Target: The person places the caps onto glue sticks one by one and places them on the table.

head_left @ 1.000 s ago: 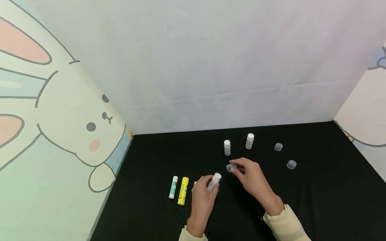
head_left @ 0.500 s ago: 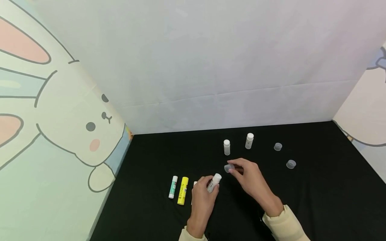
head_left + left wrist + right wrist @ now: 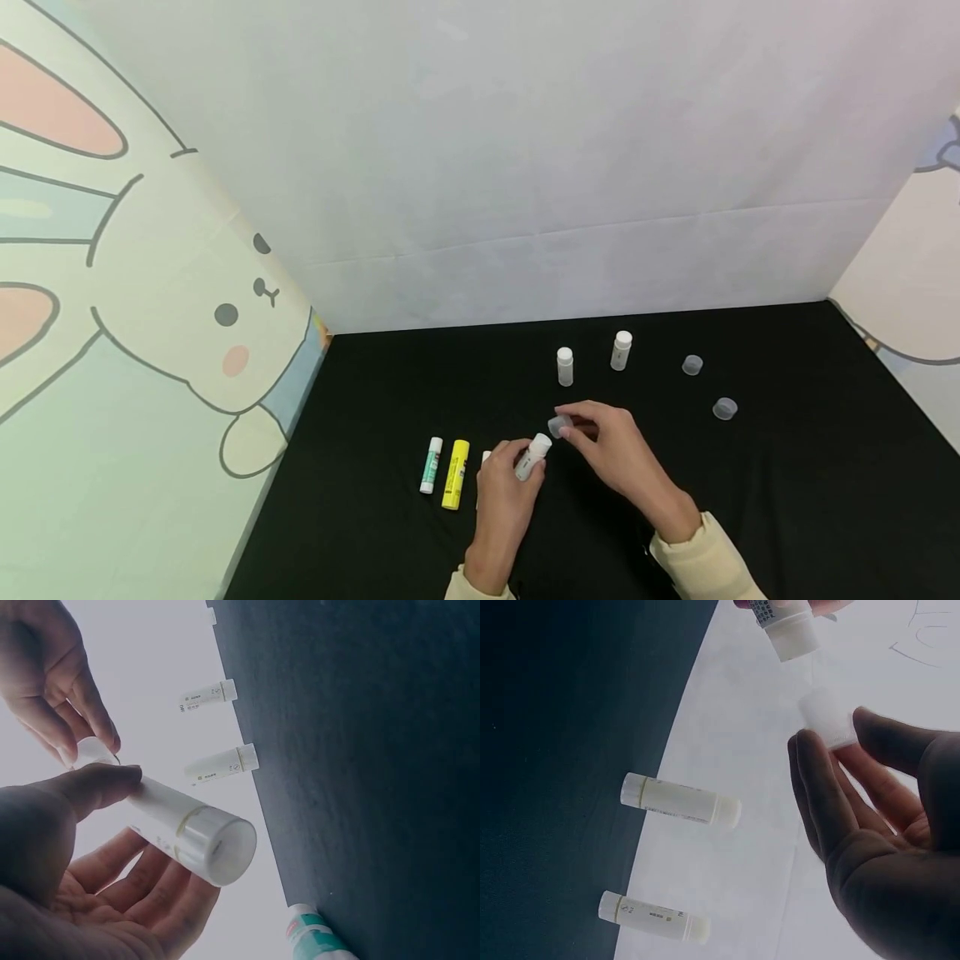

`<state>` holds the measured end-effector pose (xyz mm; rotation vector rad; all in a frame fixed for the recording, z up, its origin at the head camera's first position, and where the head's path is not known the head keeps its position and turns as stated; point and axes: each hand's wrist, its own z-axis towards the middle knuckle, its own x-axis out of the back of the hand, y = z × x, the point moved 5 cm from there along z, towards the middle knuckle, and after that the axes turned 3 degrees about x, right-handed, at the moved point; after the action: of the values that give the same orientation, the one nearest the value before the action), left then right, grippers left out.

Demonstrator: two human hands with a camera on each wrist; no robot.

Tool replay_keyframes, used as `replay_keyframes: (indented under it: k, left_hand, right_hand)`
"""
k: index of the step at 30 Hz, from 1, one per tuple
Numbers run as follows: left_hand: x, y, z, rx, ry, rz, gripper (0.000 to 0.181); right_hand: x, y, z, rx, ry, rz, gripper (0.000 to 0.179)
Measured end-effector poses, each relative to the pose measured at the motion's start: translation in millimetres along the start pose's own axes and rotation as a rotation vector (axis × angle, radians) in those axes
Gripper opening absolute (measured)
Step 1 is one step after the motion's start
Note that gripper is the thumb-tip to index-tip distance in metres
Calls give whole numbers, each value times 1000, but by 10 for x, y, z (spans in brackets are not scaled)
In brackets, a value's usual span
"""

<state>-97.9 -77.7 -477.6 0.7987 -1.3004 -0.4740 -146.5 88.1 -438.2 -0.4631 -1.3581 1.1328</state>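
Observation:
In the head view, my left hand grips a white glue stick, tilted with its white tip up and to the right. My right hand pinches a small translucent cap between thumb and fingers, just above and right of that tip. A narrow gap shows between the cap and the glue stick's tip in the right wrist view. From the left wrist view, the round base of the glue stick faces the camera, thumb over its barrel and fingers beneath.
Two uncapped white glue sticks, one nearer and one farther, stand upright at the back. Two loose translucent caps sit at right. A green-and-white glue stick and a yellow one lie left; another white item is mostly hidden behind my left hand.
My right hand has brought the cap left and slightly down, closer to the glue stick's tip. The left hand has hardly moved.

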Motion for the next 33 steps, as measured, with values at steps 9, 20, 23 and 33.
replay_keyframes:
  k: [9,20,23,33]
  left_hand:
    - [6,-15,-12,-10,1,-5,22]
    - [0,-24,-20,-32,13,-7,22]
    - [-1,-22,-28,-45,13,-5,22]
    - [-8,2,-49,-60,-20,11,22]
  right_hand:
    - [-61,8,-11,6,-85,40,26]
    - [-119,27,-13,48,-107,17,26]
    - [-131,40,-12,51,-111,15,26]
    - [-210,65,-21,71,-184,18,26]
